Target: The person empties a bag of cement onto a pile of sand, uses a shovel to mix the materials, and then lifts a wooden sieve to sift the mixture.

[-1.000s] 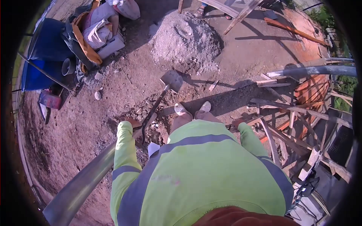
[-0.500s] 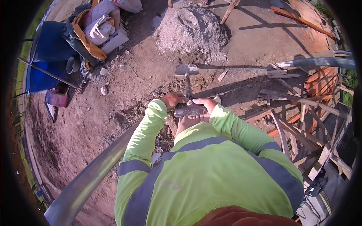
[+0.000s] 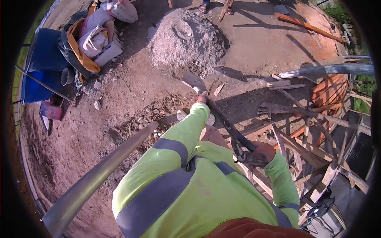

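- Your shovel (image 3: 222,119) lies on a diagonal between your two hands. Its long axis runs from low beside your right hip up and away to the far left, toward the gravel pile (image 3: 186,35).
- The blade (image 3: 193,81) is the far end. It sits just beyond your left hand (image 3: 203,98), between that hand and the foot of the pile, and it is close to the pile but apart from it. It looks lifted off the ground, its shadow falling off to the right. I cannot tell whether it carries any load.
- Your left hand is the nearer one to the blade. The arm is stretched out almost straight and the hand is closed round the shaft right at the neck, touching it just behind the blade.
- Your right hand (image 3: 262,154) is at the near end, drawn back by your side. It is wrapped tightly round the grip at the top of the shaft, fingers curled shut with no gap showing.
- Loose rubble (image 3: 152,115) lies on the dirt to the left of and below your left hand.
- A long grey pipe (image 3: 99,174) slants across below your left arm, well apart from the shovel.
- Stacked timber (image 3: 309,119) crowds the ground just beyond your right hand, on its outer side.
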